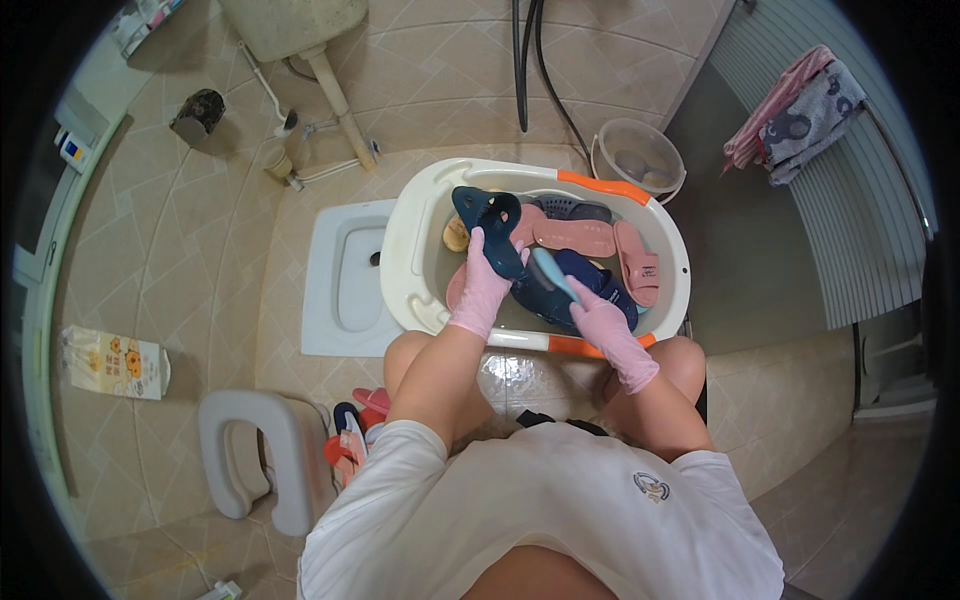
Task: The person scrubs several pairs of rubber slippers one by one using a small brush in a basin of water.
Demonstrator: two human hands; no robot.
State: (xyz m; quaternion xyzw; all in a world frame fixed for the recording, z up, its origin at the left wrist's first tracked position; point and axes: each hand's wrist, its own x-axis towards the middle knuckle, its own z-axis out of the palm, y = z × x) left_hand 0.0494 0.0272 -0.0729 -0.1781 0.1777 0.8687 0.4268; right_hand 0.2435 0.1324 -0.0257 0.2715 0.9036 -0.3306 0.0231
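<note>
A white oval plastic tub [409, 247] with orange grips holds water and several slippers. My left hand [482, 281], in a pink rubber glove, grips a dark teal slipper [499, 240] and keeps it tilted above the tub. In my right hand [604, 319], gloved the same way, is a light blue scrubbing brush [553, 274], its head close to the slipper's lower end; whether they touch I cannot tell. Navy slippers [544, 304] lie under the brush. Pink slippers [574, 236] and a dark grey perforated one [574, 208] rest beyond, with another pink slipper [637, 262] at the right.
A squat toilet [356, 277] adjoins the tub's left side. Behind the tub's right end stands a clear bucket [641, 157]. More slippers [349, 442] lie on the floor beside a grey toilet-seat-shaped stool [289, 465]. Dark hoses [529, 67] hang on the tiled wall; towels [806, 112] hang at right.
</note>
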